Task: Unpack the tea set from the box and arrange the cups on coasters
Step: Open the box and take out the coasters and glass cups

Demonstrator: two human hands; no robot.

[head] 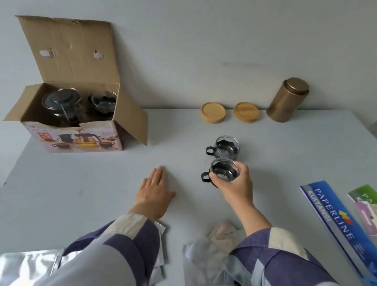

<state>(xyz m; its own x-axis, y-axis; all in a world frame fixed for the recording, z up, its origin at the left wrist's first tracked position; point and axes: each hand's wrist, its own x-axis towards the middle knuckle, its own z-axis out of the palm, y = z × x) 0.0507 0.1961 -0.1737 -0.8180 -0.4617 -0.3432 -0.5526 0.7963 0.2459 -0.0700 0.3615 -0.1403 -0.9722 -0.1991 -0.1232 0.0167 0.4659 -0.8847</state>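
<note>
Pale desk (86, 189), unpacking half done: right hand (233, 187) gripped a second glass cup (223, 172) beside the first (225, 147); left hand (155, 190) lay flat; teapot (62, 107) remained boxed (77, 115), both coasters (212, 112) bare

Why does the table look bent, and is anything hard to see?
Head view: the wide-angle lens bows the table edges; soft, even light casts faint shadows; the teapot sits dim inside the box; foil pouch reflects glare; the glass cup in the right hand stays readable.
</note>
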